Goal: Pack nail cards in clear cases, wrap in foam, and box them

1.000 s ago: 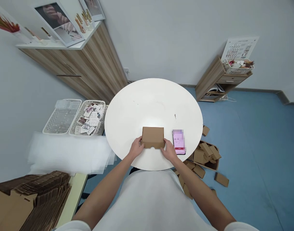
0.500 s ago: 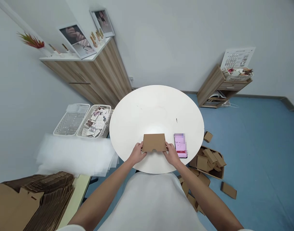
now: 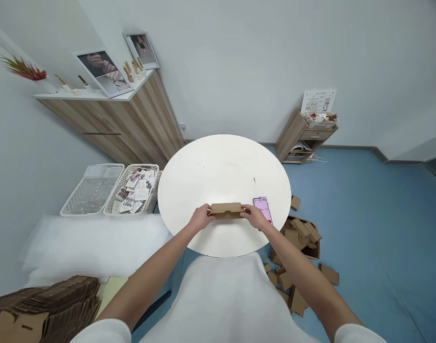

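A small brown cardboard box (image 3: 227,210) lies low and flat on the round white table (image 3: 221,171), near its front edge. My left hand (image 3: 200,218) grips the box's left end with curled fingers. My right hand (image 3: 254,216) grips its right end the same way. A phone with a pink screen (image 3: 263,208) lies on the table just right of my right hand, partly hidden by it.
Left of the table stand two white baskets (image 3: 92,190), one with several cards. White foam sheets (image 3: 92,243) and a stack of flat cardboard (image 3: 42,309) lie at lower left. An open carton of finished boxes (image 3: 303,233) sits on the blue floor at right, several boxes scattered around it.
The box has been folded down from a taller shape to a low closed one between my hands. The camera view has pulled back and tilted up slightly.
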Demonstrator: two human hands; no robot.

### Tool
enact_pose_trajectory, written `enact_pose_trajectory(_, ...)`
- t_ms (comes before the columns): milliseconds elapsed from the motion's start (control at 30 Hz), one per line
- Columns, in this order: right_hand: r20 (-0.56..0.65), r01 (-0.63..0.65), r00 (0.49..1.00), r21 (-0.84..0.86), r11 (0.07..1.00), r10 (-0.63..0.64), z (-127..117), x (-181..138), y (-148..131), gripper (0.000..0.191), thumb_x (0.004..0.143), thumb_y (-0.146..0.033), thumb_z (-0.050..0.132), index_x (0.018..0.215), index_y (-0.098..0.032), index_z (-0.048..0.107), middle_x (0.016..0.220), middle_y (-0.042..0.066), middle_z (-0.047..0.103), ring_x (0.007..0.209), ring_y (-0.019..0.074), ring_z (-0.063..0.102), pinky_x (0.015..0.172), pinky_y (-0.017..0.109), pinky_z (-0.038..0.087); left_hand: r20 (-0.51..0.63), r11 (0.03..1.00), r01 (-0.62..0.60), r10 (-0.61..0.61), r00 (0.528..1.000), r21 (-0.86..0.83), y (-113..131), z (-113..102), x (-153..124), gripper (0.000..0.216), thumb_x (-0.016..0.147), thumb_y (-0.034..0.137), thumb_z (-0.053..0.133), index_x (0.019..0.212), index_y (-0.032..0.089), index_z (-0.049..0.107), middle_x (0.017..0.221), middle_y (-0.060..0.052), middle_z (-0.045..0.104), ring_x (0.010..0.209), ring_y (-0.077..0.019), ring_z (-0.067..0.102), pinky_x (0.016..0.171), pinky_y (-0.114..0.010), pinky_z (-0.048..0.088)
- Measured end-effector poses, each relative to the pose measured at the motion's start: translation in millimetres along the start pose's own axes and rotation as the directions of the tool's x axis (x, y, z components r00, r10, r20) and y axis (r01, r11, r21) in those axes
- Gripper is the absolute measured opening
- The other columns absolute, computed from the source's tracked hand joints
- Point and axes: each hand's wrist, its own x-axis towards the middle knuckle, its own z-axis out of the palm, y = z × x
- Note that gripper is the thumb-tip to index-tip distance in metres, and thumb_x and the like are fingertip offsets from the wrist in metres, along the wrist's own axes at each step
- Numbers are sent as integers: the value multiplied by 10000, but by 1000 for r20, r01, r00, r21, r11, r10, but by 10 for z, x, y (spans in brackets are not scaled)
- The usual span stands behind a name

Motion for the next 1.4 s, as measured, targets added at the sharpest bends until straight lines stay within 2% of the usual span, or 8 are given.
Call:
enact_pose_trajectory(133, 0, -19, 1000, 2, 1000, 19, -18, 47, -77, 403, 756, -321, 507, 1141, -206, 542, 926, 54, 629, 791, 160, 570, 680, 271, 434, -7, 997, -55, 55, 998, -46, -50, -51, 95, 325, 672, 139, 576, 986, 214, 546, 1012, -31, 615, 768, -132, 606, 654, -218, 469)
enact_pose_trajectory(333, 65, -23, 998, -18, 1000, 24, -11, -8, -126, 446, 764, -404, 473, 1151, -194, 541, 776, 24, 637, 686, 147, 561, 661, 277, 431, 47, 997, -72, 74, 996, -38, -149, -199, 110, 367, 671, 209, 600, 1036, 204, 561, 951, -34, 639, 853, -163, 602, 707, -233, 464)
enact_pose_trajectory(467, 26, -47, 999, -20, 999, 48, 92, -23, -97, 451, 768, -406, 461, 1156, -189, 539, 750, 16, 628, 657, 142, 550, 665, 279, 428, 59, 997, -67, 69, 996, -35, -178, -208, 107, 399, 676, 207, 591, 1070, 198, 526, 982, -53, 630, 843, -162, 602, 680, -239, 472)
enact_pose_trajectory(567, -11, -60, 998, -10, 998, 60, 148, -10, -77, 458, 777, -401, 449, 1173, -183, 524, 736, 13, 618, 639, 136, 538, 661, 278, 425, 48, 990, -142, 142, 989, -10, -198, -175, 117, 437, 657, 156, 589, 1085, 204, 515, 970, -47, 630, 805, -159, 604, 684, -250, 473)
enact_pose_trajectory(833, 15, -51, 999, 125, 991, 50, 157, -7, 20, 462, 780, -353, 474, 1223, -222, 472, 952, 38, 607, 740, 134, 545, 700, 289, 435, 42, 962, -257, 254, 966, 96, -270, -157, 103, 381, 753, 176, 488, 1125, 260, 503, 958, -11, 639, 886, -178, 596, 767, -269, 445)
enact_pose_trajectory(967, 18, -29, 999, 89, 996, 27, 152, 9, 7, 463, 797, -357, 447, 1234, -208, 459, 924, 34, 612, 735, 131, 547, 729, 289, 431, -35, 951, -242, 253, 967, 195, -227, -138, 112, 401, 731, 127, 502, 1119, 227, 499, 976, -42, 628, 895, -194, 588, 761, -278, 430)
enact_pose_trajectory(1133, -24, 30, 999, -23, 999, -31, 153, 65, -25, 425, 810, -365, 420, 1201, -218, 496, 905, 34, 614, 805, 152, 554, 766, 302, 421, -64, 973, -185, 195, 979, 140, -171, -155, 178, 366, 667, 73, 513, 1007, 202, 553, 965, -29, 613, 730, -140, 590, 684, -246, 445)
enact_pose_trajectory(1400, -61, 47, 997, -133, 990, -56, 167, 110, -24, 396, 832, -376, 389, 1174, -222, 518, 1009, 50, 595, 978, 181, 528, 846, 302, 383, -73, 974, -169, 181, 981, 149, -172, -177, 212, 388, 658, 93, 507, 1023, 214, 556, 882, -8, 616, 718, -138, 564, 622, -231, 430)
